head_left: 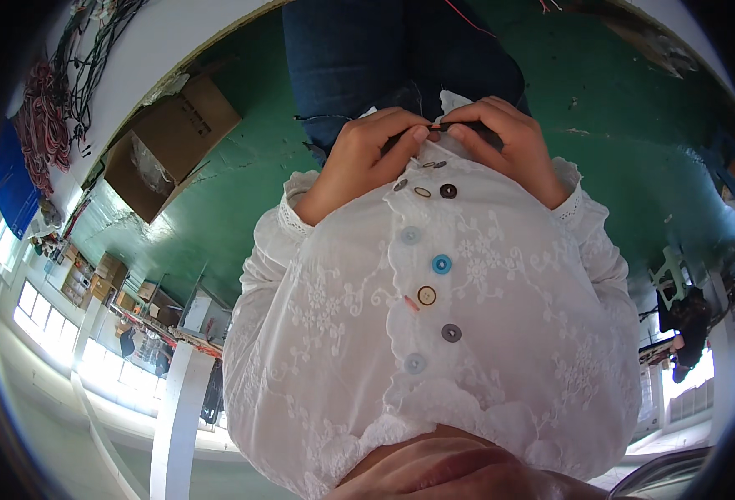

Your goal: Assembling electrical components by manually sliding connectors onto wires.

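Observation:
My left hand point(373, 148) and my right hand point(511, 143) meet in front of my waist, above my lap. Between their fingertips runs a thin dark wire point(442, 127) with a small orange-red spot on it. Both thumbs press against the fingers, so each hand is closed in a pinch. Dark strand ends stick out left of my left hand, over my jeans point(342, 58). The rest of the strand is hidden by the fingers and palms.
An open cardboard box point(205, 117) holding clear plastic stands on the green floor point(242, 179) at the left. Bundles of red wire point(42, 117) and dark wire point(80, 58) lie on a white table point(163, 33). A pale green stool point(674, 271) and a person in dark clothing point(691, 321) are at the right.

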`<control>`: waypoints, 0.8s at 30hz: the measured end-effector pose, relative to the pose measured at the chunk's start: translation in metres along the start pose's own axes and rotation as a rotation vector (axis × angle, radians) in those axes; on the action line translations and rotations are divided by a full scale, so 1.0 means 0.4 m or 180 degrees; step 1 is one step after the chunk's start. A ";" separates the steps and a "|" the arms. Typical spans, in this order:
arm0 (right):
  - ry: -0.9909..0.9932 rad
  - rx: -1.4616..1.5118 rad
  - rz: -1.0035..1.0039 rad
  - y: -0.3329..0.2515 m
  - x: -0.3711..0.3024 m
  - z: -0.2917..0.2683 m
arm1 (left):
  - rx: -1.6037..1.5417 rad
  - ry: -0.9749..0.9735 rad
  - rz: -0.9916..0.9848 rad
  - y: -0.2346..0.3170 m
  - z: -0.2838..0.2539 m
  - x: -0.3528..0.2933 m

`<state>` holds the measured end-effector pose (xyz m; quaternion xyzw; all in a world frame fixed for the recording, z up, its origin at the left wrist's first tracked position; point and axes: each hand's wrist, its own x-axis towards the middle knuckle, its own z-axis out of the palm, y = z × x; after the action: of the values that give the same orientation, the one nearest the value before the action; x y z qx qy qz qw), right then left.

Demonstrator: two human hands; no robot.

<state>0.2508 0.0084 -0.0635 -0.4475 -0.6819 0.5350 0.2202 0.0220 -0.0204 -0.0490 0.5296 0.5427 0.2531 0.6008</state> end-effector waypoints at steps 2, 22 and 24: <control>-0.0008 -0.0085 -0.0116 0.000 0.000 0.001 | 0.0057 0.0024 0.0082 -0.010 0.003 -0.002; 0.0158 -0.0053 -0.0208 -0.008 -0.005 0.018 | 0.0919 0.0298 0.0624 -0.004 0.032 -0.002; 0.0146 -0.0133 -0.0253 -0.010 0.000 0.014 | 0.1032 0.0397 0.0740 -0.010 0.034 -0.002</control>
<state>0.2450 0.0052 -0.0615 -0.4368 -0.7049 0.5010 0.2474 0.0333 -0.0275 -0.0544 0.6617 0.5477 0.2624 0.4396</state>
